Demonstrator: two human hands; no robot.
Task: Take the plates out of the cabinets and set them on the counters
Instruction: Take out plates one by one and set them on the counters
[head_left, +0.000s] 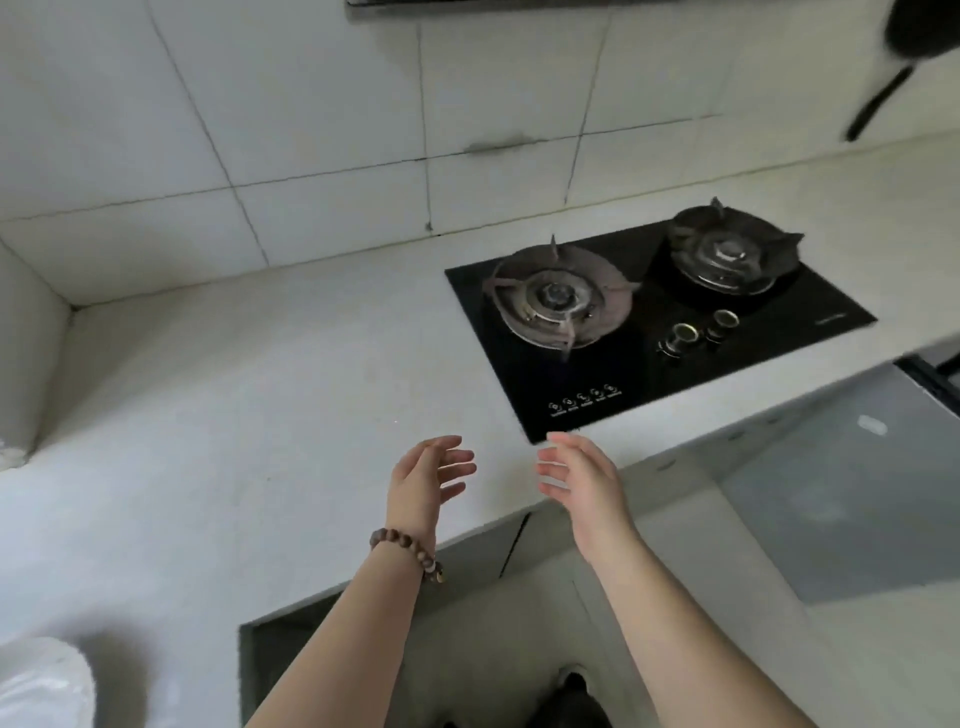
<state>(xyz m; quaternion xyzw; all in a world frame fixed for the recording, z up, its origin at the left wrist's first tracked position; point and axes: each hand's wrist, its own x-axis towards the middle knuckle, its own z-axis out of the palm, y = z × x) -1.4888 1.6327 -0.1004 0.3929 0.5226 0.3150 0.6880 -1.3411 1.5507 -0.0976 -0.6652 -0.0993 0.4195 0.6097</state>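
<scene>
I hold my left hand (428, 480) and right hand (582, 480) over the front edge of the worktop (234, 415), palms facing each other, fingers (457, 467) spread wide and gripping nothing; I judge this a ready pose for taking a plate by its rim with both hands; no plate shows anywhere, so they are presumably inside the cabinets (831, 493) below; the gas hob (654, 322) sits just beyond my right hand, so the bare stretch at left suits setting down best.
</scene>
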